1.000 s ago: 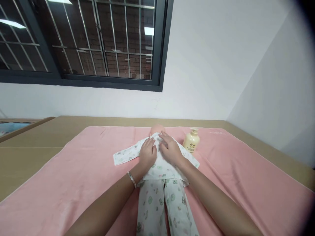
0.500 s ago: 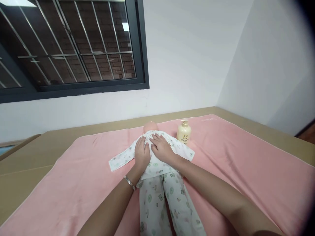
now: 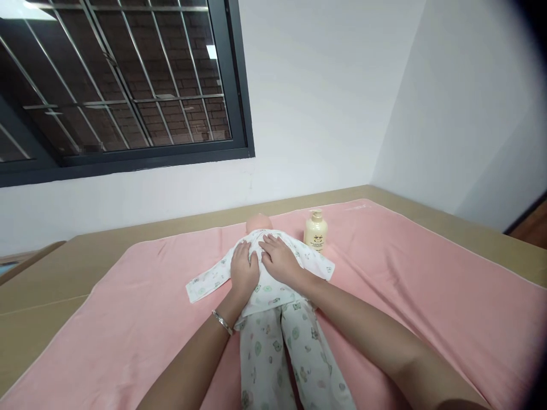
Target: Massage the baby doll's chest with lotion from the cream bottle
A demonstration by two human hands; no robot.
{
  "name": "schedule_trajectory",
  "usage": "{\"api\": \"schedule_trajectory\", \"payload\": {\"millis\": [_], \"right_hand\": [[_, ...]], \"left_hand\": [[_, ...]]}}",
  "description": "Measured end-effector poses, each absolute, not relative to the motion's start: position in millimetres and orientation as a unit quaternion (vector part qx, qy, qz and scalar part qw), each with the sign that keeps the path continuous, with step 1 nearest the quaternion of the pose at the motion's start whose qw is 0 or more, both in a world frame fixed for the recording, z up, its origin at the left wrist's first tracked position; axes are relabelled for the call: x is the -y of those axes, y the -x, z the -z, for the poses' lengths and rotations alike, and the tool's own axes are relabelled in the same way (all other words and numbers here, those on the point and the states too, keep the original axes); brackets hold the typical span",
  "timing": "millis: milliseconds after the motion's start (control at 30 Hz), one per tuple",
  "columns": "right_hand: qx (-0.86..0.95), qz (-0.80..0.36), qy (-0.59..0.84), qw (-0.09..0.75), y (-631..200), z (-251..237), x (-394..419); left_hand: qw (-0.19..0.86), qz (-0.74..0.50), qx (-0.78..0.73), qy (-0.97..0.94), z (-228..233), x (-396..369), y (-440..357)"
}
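Both hands are staying flat on the chest of the doll [image 3: 273,319], which is lying on its back on the pink towel [image 3: 405,307]. The left hand [image 3: 243,272] and right hand [image 3: 280,260] are resting side by side, fingers stretched and gripping nothing. Compared with a moment before, they are hardly moving, so the pressing on the printed shirt [image 3: 267,290] seems to be continuing. A cream pump bottle [image 3: 315,230] is standing just beside the doll's shoulder.

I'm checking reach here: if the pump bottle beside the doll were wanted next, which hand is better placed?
Probably the right hand. It lies flat on the doll's chest on the side where the pump bottle stands on the pink towel. The left hand would have to cross over it.
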State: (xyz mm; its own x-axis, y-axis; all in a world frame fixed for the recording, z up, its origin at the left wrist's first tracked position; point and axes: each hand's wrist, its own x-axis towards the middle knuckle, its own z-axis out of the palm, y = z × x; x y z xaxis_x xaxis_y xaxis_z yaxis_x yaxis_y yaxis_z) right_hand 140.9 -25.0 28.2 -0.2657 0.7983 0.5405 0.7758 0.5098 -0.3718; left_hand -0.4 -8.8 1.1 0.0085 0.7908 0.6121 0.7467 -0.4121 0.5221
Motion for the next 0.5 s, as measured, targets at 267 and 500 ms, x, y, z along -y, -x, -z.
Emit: {"api": "schedule_trajectory", "payload": {"millis": [267,500], "right_hand": [[0.789,-0.018,0.506,0.348,-138.7,-26.7,27.0],[0.788,-0.018,0.505,0.351,-136.5,-26.4,28.3]], "left_hand": [[0.017,-0.449,-0.564,-0.693,2.1,8.5,0.7],[-0.009,-0.443,-0.579,-0.684,-1.4,13.2,1.0]]}}
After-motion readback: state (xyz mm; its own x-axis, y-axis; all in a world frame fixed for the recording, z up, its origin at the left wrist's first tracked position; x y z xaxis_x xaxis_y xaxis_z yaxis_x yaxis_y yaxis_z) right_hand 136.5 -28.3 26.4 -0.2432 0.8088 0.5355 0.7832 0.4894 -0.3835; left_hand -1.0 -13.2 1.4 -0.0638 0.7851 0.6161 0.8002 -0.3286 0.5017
